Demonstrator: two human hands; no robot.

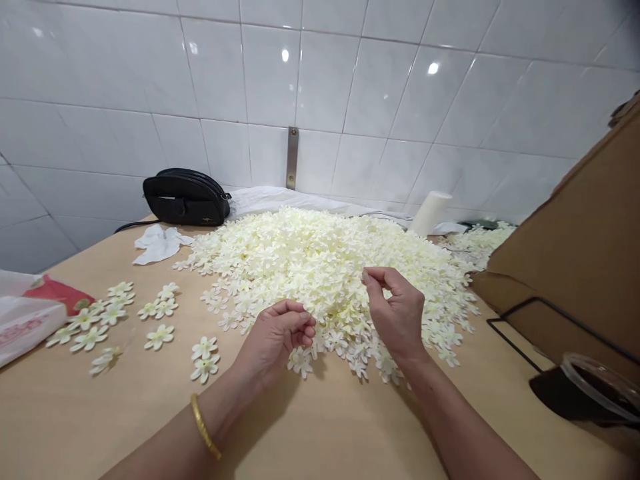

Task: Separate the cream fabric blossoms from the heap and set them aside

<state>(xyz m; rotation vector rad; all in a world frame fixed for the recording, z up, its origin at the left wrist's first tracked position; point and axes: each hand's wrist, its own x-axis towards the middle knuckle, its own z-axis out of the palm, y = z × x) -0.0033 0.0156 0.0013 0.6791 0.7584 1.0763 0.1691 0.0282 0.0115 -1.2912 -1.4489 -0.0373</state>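
A large heap of pale cream artificial flowers (300, 250) covers the middle of the wooden table. My left hand (283, 330), with a gold bangle on its wrist, is over the heap's front edge. Its fingers are curled and pressed together; whatever they hold, if anything, is too small to make out. My right hand (395, 310) is raised over the right part of the heap, thumb and forefinger pinched at their tips. Nothing clear shows between them. The two hands are apart. Several loose flowers (159, 337) lie to the left.
A black pouch (187, 198) and a crumpled tissue (161, 244) are at the back left. A red and white bag (30, 320) is at the left edge. On the right are a cardboard box (575, 247), a black wire frame (515, 343) and a dark cup (585, 393). A white roll (430, 213) stands behind.
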